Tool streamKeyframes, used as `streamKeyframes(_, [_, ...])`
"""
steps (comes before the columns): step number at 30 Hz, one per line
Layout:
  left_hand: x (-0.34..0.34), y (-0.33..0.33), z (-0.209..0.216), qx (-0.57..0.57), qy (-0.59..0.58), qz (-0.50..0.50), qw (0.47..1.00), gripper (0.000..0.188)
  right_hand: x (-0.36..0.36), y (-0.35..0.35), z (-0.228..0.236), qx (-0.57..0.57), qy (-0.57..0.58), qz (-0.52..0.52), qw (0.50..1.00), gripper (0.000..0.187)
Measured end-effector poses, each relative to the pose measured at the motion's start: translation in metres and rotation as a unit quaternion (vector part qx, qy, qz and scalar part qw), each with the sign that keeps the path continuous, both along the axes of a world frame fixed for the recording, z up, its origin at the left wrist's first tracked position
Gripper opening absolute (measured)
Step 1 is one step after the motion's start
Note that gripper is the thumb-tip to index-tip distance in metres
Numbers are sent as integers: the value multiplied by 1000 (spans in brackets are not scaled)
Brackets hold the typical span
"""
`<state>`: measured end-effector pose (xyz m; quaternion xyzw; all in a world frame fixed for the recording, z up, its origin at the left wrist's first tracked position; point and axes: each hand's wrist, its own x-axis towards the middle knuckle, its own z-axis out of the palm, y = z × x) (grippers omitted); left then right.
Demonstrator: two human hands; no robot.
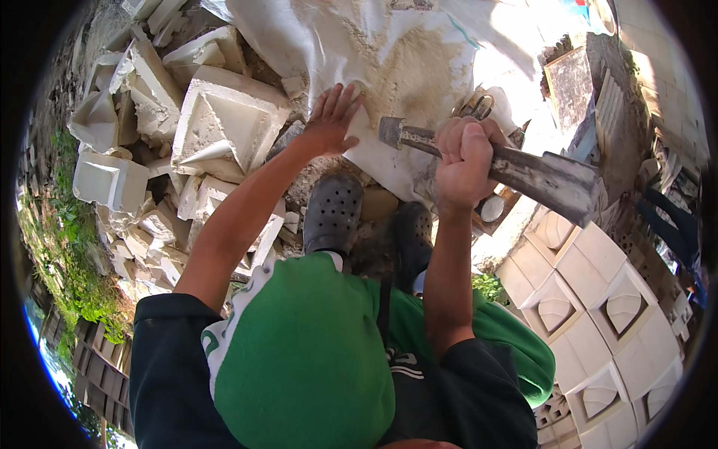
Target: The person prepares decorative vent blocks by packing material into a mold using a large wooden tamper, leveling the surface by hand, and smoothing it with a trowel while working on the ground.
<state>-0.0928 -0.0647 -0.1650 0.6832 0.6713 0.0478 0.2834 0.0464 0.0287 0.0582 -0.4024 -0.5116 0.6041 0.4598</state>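
My left hand (329, 123) lies with its fingers spread on a white plastic sheet (284, 34), beside broken blocks. Tan powder (415, 75) is scattered over the sheet, to the right of that hand. My right hand (467, 157) is wrapped around the middle of a worn, dark bar-shaped tool (550, 179), raised above the ground. One end of the tool is narrow and capped with a greyish band; its other end is wider and blocky. I cannot make out its exact kind. Just behind the right fist is a ring-shaped metal thing (479, 106), partly hidden.
Broken white cast blocks (232, 123) are piled at the left, with green plants (75, 232) beyond. Decorative cream blocks (591, 307) stand in rows at the lower right. A flat board (568, 86) leans at the upper right. My dark clogs (333, 213) stand among rubble.
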Motion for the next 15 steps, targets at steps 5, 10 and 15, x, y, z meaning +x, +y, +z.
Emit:
streamKeyframes(5, [1, 3, 7, -14, -11, 0, 1000, 90, 3, 9, -65, 48, -57, 66, 995, 23])
streamKeyframes(10, [2, -5, -4, -2, -10, -4, 1000, 91, -15, 18, 34, 28, -29, 51, 998, 29])
streamKeyframes(15, [-2, 1, 0, -9, -9, -4, 1000, 92, -20, 17, 36, 38, -18, 25, 999, 28])
